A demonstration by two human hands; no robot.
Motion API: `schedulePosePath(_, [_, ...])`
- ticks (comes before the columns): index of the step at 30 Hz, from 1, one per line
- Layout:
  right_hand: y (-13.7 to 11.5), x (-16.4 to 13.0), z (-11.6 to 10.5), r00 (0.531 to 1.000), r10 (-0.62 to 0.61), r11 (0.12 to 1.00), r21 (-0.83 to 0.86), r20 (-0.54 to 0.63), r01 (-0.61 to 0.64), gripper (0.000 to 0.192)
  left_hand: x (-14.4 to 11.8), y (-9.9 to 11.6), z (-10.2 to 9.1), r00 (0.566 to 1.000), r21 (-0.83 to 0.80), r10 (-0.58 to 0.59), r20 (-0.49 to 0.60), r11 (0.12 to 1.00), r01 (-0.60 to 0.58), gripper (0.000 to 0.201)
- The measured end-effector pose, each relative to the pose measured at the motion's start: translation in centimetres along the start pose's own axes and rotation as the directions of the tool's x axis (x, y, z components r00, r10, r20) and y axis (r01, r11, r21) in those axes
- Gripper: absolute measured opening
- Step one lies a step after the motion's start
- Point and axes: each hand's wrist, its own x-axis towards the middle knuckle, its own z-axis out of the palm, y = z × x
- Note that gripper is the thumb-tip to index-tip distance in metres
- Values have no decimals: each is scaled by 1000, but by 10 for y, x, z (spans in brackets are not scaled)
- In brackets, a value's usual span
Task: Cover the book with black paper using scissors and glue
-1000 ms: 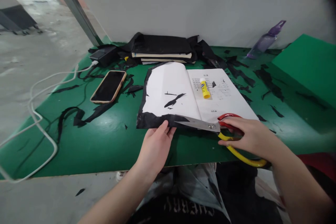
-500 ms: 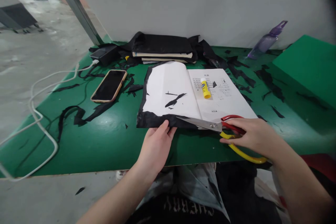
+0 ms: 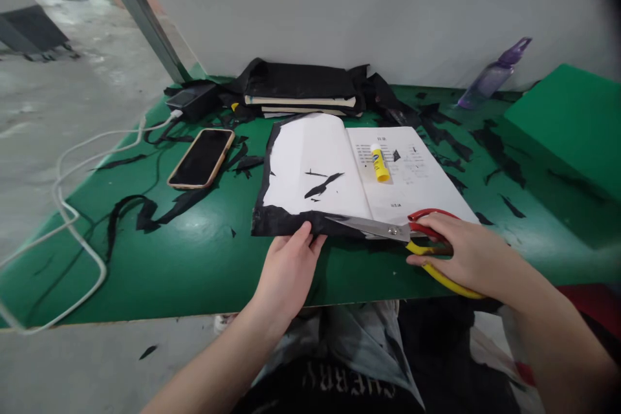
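An open white book [image 3: 315, 168] with a black paper cover edge [image 3: 286, 221] lies on the green table [image 3: 194, 265]. My left hand [image 3: 287, 272] pinches the black edge at the book's near left corner. My right hand [image 3: 468, 252] grips scissors [image 3: 388, 230] with one red and one yellow handle; their blades lie along the book's near edge, reaching into the black paper. A yellow glue stick [image 3: 379, 163] rests on the right page. Black snippets lie on the left page.
A phone [image 3: 202, 158] lies left of the book, near a white cable [image 3: 72, 220] and a black charger [image 3: 191, 101]. Stacked books under black paper [image 3: 301, 87] stand at the back. A purple bottle [image 3: 492, 76] and a raised green board [image 3: 572, 123] are at right. Black scraps litter the table.
The scissors have shifted slightly right and their handles have closed a little in my right hand. My left hand has stayed on the black edge.
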Motion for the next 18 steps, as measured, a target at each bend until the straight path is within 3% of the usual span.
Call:
schedulePosePath(5, [-4, 1, -1, 999, 22, 999, 28, 42, -23, 55, -2, -3, -3, 997, 39, 37, 71, 998, -40, 7])
schedulePosePath(8, [-7, 5, -3, 999, 17, 1000, 7, 42, -17, 56, -3, -3, -4, 993, 85, 32, 118, 995, -42, 25])
schedulePosePath(18, [-14, 16, -9, 998, -22, 999, -22, 64, 24, 59, -3, -4, -2, 993, 79, 47, 108, 995, -56, 35])
